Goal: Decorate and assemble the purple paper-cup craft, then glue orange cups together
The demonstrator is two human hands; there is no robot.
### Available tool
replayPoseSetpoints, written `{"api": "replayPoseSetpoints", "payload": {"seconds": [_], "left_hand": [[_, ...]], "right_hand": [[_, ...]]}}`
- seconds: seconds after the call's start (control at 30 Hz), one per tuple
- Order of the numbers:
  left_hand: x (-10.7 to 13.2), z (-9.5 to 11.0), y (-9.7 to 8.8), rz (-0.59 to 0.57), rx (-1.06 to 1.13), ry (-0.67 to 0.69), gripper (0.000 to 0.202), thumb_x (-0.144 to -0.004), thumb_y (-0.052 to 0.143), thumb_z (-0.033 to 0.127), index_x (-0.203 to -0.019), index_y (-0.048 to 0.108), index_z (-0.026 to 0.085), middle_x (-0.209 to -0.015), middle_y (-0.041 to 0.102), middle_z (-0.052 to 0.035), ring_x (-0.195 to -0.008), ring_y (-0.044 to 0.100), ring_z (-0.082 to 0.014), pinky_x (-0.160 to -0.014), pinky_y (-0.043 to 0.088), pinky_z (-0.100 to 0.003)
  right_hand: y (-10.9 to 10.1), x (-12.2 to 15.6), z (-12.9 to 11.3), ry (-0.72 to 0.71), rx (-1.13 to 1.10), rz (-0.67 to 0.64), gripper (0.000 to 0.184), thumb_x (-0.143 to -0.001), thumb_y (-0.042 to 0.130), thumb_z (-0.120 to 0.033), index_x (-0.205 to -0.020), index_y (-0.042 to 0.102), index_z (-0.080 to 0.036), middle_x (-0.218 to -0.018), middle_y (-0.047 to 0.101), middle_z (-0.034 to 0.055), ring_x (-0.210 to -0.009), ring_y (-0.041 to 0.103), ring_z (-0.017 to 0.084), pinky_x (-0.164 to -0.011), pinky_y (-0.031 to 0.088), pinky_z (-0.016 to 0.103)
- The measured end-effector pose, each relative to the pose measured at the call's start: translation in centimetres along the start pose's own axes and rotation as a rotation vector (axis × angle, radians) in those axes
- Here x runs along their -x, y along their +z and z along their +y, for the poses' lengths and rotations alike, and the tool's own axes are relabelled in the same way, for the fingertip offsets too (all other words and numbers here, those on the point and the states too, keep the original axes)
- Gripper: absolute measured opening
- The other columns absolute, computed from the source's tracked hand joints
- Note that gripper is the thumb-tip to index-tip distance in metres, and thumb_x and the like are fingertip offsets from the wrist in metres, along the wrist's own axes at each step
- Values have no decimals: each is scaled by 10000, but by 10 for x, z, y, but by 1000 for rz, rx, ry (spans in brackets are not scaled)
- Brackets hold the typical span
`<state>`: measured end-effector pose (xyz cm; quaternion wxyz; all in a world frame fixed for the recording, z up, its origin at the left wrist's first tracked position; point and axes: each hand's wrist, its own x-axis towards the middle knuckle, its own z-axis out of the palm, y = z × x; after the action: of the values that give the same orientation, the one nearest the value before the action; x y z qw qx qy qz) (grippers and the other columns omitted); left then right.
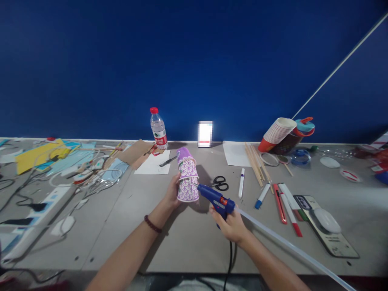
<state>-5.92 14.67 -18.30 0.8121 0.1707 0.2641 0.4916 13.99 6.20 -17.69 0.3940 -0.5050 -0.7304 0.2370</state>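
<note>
My left hand [172, 191] is wrapped round a stack of paper cups [188, 190] with a purple scale pattern, held upright above the table; part of its grip is hidden behind the cups. The top piece is plain purple. In my right hand [232, 224] is a blue hot glue gun [216, 199], its tip at the right side of the lower cup; whether it touches I cannot tell. A long translucent glue stick [287, 243] sticks out of the gun's back. Just behind the gun lie black-handled scissors [221, 184].
A water bottle [159, 131] and a lit screen [205, 134] stand by the blue wall. Markers [263, 196], wooden sticks [255, 165], stacked cups [277, 133] and a phone [325, 226] are to the right. A power strip [39, 224] with tangled cables lies left.
</note>
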Motion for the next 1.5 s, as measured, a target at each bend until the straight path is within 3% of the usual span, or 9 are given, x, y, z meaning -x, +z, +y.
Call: {"api": "replayPoseSetpoints", "payload": {"seconds": [0.27, 0.87, 1.03, 1.5], "left_hand": [[0, 1, 0, 21, 26, 0, 396, -794, 597, 421, -1003, 650, 89, -845, 735, -129, -751, 703, -255, -754, 544, -370], [1, 4, 2, 19, -2, 15, 425, -779, 609, 432, -1009, 647, 77, -834, 733, -138, -744, 704, -261, -722, 555, -368], [1, 5, 3, 46, -11, 20, 419, -798, 586, 429, -1008, 648, 71, -832, 733, -145, -752, 703, -257, -737, 554, -374], [4, 12, 6, 115, -63, 90, 384, -806, 593, 354, -1089, 623, 95, -856, 734, -131, -759, 703, -271, -745, 548, -396]], "right_hand": [[5, 4, 7, -39, 149, 24, 346, -887, 447, -393, -715, 669, -189, -608, 656, 67, -625, 618, 223, -661, 486, 352], [3, 3, 5, -11, 88, 0, 331, -872, 480, -394, -668, 630, -182, -567, 616, 50, -560, 588, 188, -613, 477, 317], [1, 0, 2, 27, -21, -55, 319, -872, 489, -388, -731, 669, -167, -614, 659, 63, -564, 612, 180, -587, 499, 287], [3, 0, 1, 117, -193, 3, 262, -827, 589, -378, -882, 718, -157, -725, 707, 101, -657, 669, 231, -589, 554, 314]]}}
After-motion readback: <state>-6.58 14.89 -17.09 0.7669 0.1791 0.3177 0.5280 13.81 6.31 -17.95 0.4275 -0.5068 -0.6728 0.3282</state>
